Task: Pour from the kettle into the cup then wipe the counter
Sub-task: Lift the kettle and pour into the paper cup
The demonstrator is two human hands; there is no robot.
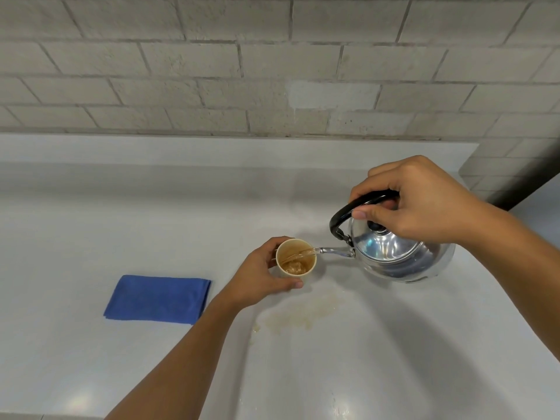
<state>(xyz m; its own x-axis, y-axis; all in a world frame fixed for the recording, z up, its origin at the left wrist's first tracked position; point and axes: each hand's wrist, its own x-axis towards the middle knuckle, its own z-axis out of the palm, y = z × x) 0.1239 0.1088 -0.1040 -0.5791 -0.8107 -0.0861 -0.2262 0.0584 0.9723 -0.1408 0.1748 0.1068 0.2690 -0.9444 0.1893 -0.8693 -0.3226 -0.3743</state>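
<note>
A shiny metal kettle (391, 253) with a black handle is tilted left, its spout over a small tan paper cup (296, 258). Brownish liquid streams from the spout into the cup. My right hand (421, 204) grips the kettle's black handle from above. My left hand (262, 275) wraps around the cup's left and front side, holding it on the white counter (151, 222). A folded blue cloth (159, 299) lies flat on the counter left of the cup. A pale brownish spill (298, 318) spreads on the counter in front of the cup.
A grey brick-tile wall (272, 71) rises behind the counter, with a low white upstand along its base. At the far right the wall steps forward into a corner (512, 171). The counter's front edge runs along the bottom left.
</note>
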